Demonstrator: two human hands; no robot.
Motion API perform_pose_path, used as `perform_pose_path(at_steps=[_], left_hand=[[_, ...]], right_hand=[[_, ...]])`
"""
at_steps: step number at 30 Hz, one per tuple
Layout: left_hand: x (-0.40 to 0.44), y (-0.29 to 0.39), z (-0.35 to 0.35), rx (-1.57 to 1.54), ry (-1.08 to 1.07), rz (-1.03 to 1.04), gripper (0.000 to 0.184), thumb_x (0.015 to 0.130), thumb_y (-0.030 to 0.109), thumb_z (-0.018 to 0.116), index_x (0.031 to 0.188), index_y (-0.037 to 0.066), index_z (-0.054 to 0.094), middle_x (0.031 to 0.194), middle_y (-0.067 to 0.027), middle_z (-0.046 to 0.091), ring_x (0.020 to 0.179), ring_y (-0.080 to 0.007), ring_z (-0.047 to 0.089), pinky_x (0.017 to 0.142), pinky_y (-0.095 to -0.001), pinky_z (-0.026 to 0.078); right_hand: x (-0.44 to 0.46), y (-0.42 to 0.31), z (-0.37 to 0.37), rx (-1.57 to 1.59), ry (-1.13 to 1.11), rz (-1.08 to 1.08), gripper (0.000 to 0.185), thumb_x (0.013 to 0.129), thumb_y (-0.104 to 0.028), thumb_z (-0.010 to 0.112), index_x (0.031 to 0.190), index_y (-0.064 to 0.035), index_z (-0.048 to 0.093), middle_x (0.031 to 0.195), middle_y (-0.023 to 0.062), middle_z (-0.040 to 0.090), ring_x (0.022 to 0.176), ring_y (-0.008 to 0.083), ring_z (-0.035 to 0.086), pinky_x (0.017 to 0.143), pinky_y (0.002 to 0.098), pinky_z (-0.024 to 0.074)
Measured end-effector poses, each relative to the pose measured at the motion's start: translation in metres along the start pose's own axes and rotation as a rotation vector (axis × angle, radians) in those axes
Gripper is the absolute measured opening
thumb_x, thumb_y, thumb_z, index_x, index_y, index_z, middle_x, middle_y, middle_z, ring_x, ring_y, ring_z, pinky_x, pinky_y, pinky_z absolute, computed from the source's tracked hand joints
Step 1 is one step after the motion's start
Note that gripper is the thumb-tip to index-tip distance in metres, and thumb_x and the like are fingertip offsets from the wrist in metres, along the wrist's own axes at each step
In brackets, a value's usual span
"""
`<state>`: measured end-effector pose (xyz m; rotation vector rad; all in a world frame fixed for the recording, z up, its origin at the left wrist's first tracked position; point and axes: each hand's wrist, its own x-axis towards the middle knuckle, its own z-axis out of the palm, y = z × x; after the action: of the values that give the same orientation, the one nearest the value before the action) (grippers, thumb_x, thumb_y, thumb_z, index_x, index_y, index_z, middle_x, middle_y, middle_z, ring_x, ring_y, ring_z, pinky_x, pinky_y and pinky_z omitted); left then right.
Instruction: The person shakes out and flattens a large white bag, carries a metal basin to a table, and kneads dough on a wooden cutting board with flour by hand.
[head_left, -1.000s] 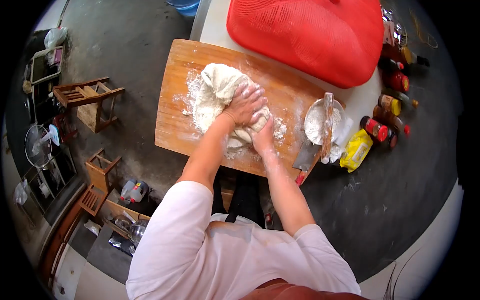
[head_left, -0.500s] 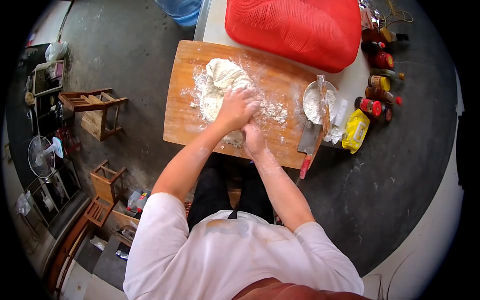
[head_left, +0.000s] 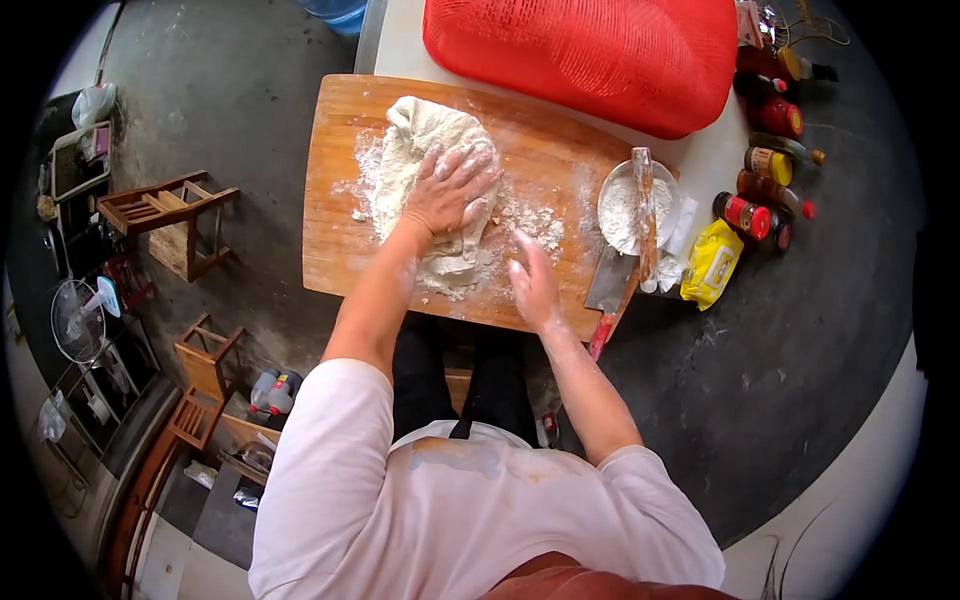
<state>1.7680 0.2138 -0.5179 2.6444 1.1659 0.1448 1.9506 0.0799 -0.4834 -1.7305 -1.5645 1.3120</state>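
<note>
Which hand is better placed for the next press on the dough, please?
Probably the left hand: it lies on the dough with its fingers spread. The right hand is apart from the dough, near the edge of the board closest to the person.

Downward head view (fisheye-wide) over the board (head_left: 550,165)

Powder whitens the left hand (head_left: 450,190), dusts the right hand (head_left: 535,285) too, and streaks the bare forearm (head_left: 577,360) behind it! Further back from the hands, short sleeves (head_left: 322,425) on a creased white T-shirt (head_left: 460,530), greyish smudge (head_left: 455,461) across the front, dark strap (head_left: 461,429) at the hem, black trousers (head_left: 418,380) showing beyond!
</note>
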Motion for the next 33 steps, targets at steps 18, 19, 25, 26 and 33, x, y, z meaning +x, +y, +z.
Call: perform_pose_path(at_steps=[18,19,25,26,33], left_hand=[[0.017,-0.008,-0.007,-0.182,-0.085,-0.065,0.046,0.086,0.043,0.037,0.126,0.023,0.047,0.140,-0.0014,0.032,0.131,-0.0249,0.022,0.108,-0.0462,0.007],[0.019,-0.012,-0.010,-0.515,-0.101,-0.135,0.049,0.087,0.044,0.034,0.127,0.019,0.045,0.138,-0.0047,0.034,0.130,-0.0245,0.023,0.109,-0.0425,0.006],[0.001,0.005,-0.053,-1.583,0.339,-0.396,0.057,0.092,0.047,0.023,0.126,0.006,0.045,0.130,-0.0101,0.045,0.124,-0.0240,0.033,0.105,-0.0362,0.015],[0.000,0.003,-0.052,-1.579,0.354,-0.379,0.057,0.092,0.047,0.023,0.126,0.006,0.045,0.130,-0.0101,0.045,0.124,-0.0240,0.033,0.105,-0.0362,0.015],[-0.029,-0.022,-0.050,-1.555,0.627,-0.412,0.052,0.093,0.041,0.025,0.120,0.004,0.049,0.124,-0.0106,0.049,0.120,-0.0236,0.038,0.103,-0.0364,0.022]], right_hand=[[0.004,0.027,0.039,-0.635,-0.179,-0.200,0.077,0.075,-0.042,0.060,0.133,-0.0025,0.029,0.140,0.0178,0.025,0.131,0.0335,0.018,0.109,0.0416,0.0112],[-0.006,0.020,0.022,-0.624,-0.132,-0.109,0.079,0.075,-0.044,0.059,0.133,-0.0007,0.027,0.140,0.0189,0.024,0.132,0.0339,0.017,0.109,0.0417,0.0107],[-0.049,0.061,0.028,-0.823,0.154,-0.074,0.093,0.070,-0.049,0.063,0.132,0.0081,0.022,0.139,0.0255,0.020,0.131,0.0374,0.014,0.109,0.0436,0.0100],[-0.045,0.048,0.035,-0.829,0.080,-0.082,0.096,0.068,-0.049,0.065,0.131,0.0100,0.021,0.138,0.0279,0.020,0.131,0.0393,0.014,0.108,0.0450,0.0102],[0.019,0.026,0.067,-0.756,0.239,-0.298,0.091,0.068,-0.042,0.068,0.133,0.0042,0.024,0.138,0.0251,0.024,0.130,0.0367,0.019,0.108,0.0412,0.0140]])
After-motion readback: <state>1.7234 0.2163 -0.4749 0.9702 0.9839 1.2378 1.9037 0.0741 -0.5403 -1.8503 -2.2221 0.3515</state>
